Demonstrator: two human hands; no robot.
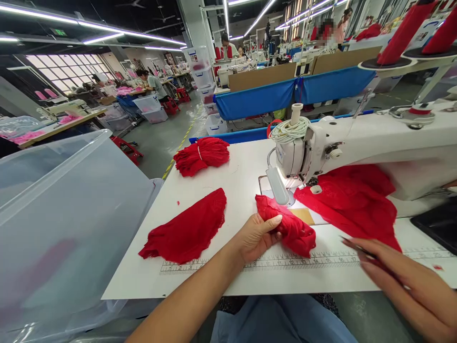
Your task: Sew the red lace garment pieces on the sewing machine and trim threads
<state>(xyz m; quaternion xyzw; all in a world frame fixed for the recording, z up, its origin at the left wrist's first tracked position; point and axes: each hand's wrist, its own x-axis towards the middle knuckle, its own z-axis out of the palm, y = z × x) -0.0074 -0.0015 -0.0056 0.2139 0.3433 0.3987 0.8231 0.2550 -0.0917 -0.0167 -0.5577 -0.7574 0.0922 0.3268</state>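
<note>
My left hand pinches a bunched piece of red lace fabric in front of the white sewing machine, thumb on top. My right hand is blurred by motion at the table's near right edge, fingers stretched over the printed ruler; a thin tool seems to lie under its fingertips, but I cannot make it out. A larger red lace piece lies under the machine's arm, just beyond that hand. A flat stack of red lace pieces sits left of my left hand. A tied red bundle lies farther back.
A clear plastic bin stands against the table's left edge. Red thread cones rise behind the machine. Other people sit at sewing stations across the aisle, past blue cloth-sided tables.
</note>
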